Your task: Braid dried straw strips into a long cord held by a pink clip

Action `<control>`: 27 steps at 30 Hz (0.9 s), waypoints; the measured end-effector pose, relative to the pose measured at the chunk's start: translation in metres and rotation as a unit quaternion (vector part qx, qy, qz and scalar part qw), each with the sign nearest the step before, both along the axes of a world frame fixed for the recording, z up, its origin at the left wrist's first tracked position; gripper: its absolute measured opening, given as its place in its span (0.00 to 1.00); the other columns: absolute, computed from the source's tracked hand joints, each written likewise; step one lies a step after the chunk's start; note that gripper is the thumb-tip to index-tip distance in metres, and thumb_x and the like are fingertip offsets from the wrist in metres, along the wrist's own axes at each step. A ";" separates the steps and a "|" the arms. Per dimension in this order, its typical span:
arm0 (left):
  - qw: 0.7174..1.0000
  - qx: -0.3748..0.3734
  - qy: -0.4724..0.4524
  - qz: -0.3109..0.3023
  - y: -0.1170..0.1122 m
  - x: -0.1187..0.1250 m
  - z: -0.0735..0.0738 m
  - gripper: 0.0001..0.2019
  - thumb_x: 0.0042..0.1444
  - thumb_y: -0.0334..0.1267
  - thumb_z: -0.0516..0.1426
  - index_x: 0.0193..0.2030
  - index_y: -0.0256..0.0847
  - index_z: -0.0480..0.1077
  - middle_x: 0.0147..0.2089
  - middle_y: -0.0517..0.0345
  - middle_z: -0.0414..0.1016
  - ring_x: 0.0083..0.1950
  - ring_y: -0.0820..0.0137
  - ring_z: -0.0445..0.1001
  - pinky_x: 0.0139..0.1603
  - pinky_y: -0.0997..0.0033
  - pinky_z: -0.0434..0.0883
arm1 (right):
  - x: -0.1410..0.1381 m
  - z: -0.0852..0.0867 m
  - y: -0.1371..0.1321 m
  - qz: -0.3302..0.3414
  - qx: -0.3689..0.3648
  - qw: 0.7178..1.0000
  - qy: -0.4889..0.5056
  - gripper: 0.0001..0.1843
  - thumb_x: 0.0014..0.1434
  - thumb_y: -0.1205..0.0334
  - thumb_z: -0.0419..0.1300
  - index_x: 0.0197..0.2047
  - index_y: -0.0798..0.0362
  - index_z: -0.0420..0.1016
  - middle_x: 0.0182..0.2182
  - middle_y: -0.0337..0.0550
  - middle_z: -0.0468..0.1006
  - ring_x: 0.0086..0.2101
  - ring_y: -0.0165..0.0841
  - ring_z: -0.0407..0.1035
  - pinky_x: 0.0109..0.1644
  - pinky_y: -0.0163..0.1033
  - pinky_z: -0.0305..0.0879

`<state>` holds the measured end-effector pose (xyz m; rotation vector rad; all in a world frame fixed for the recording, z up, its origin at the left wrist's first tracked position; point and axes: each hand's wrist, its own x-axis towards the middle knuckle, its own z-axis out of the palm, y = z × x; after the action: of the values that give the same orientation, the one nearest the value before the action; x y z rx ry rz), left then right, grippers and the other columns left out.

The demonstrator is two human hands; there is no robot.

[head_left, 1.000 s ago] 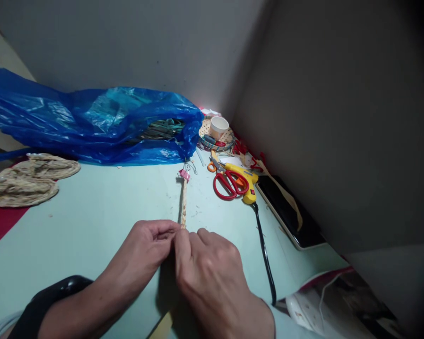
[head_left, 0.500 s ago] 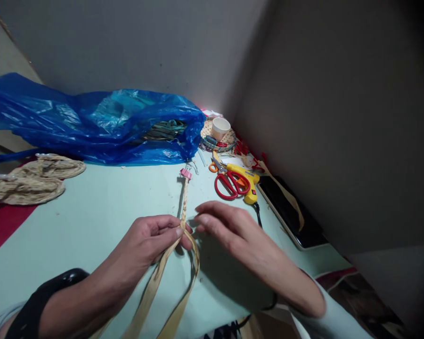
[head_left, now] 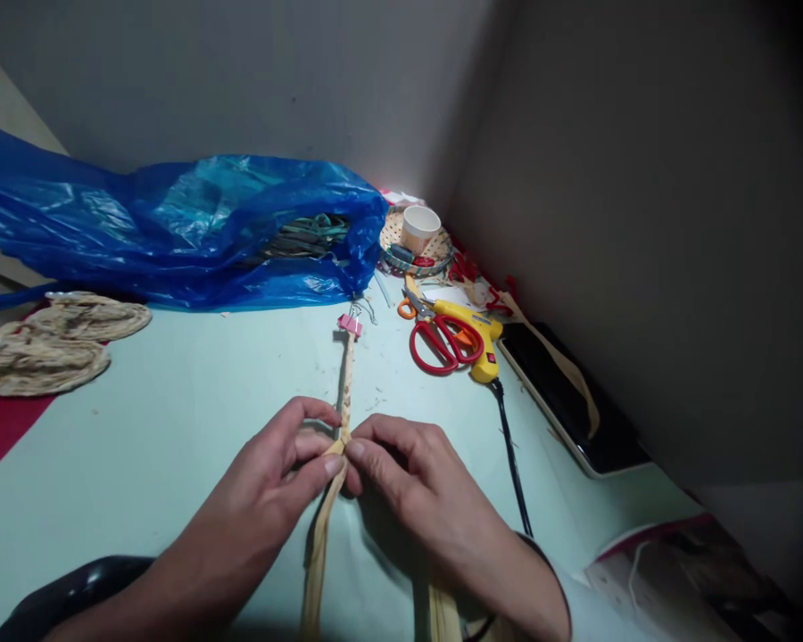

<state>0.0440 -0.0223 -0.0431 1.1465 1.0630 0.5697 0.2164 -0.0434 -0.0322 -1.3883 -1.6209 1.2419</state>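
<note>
A narrow braid of tan straw strips (head_left: 345, 385) lies on the pale green table (head_left: 174, 401), its far end held by a pink binder clip (head_left: 349, 325). My left hand (head_left: 277, 481) pinches the near end of the braid between thumb and fingers. My right hand (head_left: 408, 477) meets it from the right, fingertips closed on the same spot. Loose tan strips (head_left: 318, 562) trail from the pinch toward me, partly hidden under my wrists.
A blue plastic bag (head_left: 174, 232) lies at the back. Woven straw pieces (head_left: 46, 343) sit at the left. Red scissors (head_left: 438, 343), a yellow glue gun (head_left: 472, 334) with its black cord (head_left: 512, 464), a white cup (head_left: 419, 228) and a dark tablet (head_left: 575, 401) crowd the right.
My right hand, lifted open away from the braid half a second ago, has come back and closed on the braid's end beside my left hand. The loose strips now lie closer together.
</note>
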 end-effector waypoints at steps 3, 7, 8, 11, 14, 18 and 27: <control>0.996 0.056 0.073 0.005 -0.005 0.000 0.005 0.11 0.63 0.50 0.55 0.45 0.47 0.64 0.31 0.63 0.79 0.35 0.64 0.74 0.37 0.67 0.65 | -0.001 -0.001 0.000 -0.033 -0.016 0.999 0.010 0.15 0.65 0.62 0.55 0.26 0.55 0.72 0.21 0.34 0.69 0.24 0.25 0.59 0.28 0.33 0.53; 0.951 0.232 0.202 -0.025 -0.008 -0.004 0.014 0.12 0.62 0.50 0.55 0.32 0.48 0.72 0.24 0.63 0.75 0.26 0.68 0.70 0.30 0.68 0.62 | 0.000 -0.002 -0.002 -0.062 -0.021 0.998 0.006 0.15 0.62 0.60 0.57 0.25 0.56 0.74 0.18 0.34 0.64 0.22 0.26 0.55 0.26 0.33 0.50; 0.931 0.281 0.232 -0.021 -0.010 -0.005 0.015 0.12 0.62 0.47 0.55 0.30 0.48 0.72 0.24 0.63 0.75 0.25 0.68 0.69 0.30 0.68 0.61 | 0.000 -0.002 -0.002 -0.065 -0.023 0.998 0.004 0.15 0.62 0.60 0.57 0.25 0.56 0.74 0.18 0.34 0.65 0.22 0.26 0.55 0.25 0.33 0.51; 0.835 0.440 0.329 -0.032 -0.020 -0.003 0.014 0.16 0.62 0.39 0.52 0.24 0.48 0.71 0.20 0.62 0.70 0.23 0.69 0.66 0.28 0.67 0.60 | -0.001 -0.003 -0.002 -0.063 -0.030 0.997 0.018 0.14 0.61 0.63 0.56 0.25 0.56 0.75 0.19 0.35 0.68 0.23 0.26 0.58 0.27 0.34 0.52; 0.722 0.555 0.404 -0.084 -0.032 -0.002 0.003 0.17 0.63 0.33 0.49 0.28 0.46 0.74 0.18 0.61 0.65 0.22 0.68 0.63 0.26 0.64 0.58 | -0.001 -0.006 -0.003 -0.055 -0.027 0.997 0.041 0.16 0.61 0.65 0.56 0.22 0.55 0.72 0.18 0.34 0.65 0.23 0.26 0.56 0.27 0.34 0.52; 0.672 0.617 0.388 -0.127 -0.038 -0.005 -0.019 0.16 0.60 0.27 0.50 0.47 0.43 0.77 0.26 0.55 0.75 0.28 0.64 0.72 0.28 0.64 0.62 | 0.000 -0.008 -0.003 -0.025 -0.055 0.993 0.103 0.18 0.64 0.61 0.55 0.23 0.55 0.73 0.24 0.39 0.75 0.27 0.30 0.66 0.33 0.35 0.61; 0.825 0.495 0.261 -0.075 -0.015 -0.005 0.007 0.15 0.63 0.36 0.52 0.25 0.47 0.73 0.22 0.61 0.71 0.25 0.68 0.68 0.29 0.68 0.63 | 0.004 -0.005 -0.001 -0.037 -0.099 0.984 0.143 0.15 0.62 0.62 0.59 0.26 0.56 0.78 0.25 0.41 0.78 0.25 0.28 0.65 0.32 0.34 0.61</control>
<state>0.0392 -0.0374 -0.0366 2.3926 1.1246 0.7252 0.2200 -0.0449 -0.0377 -1.3041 -1.2676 1.5137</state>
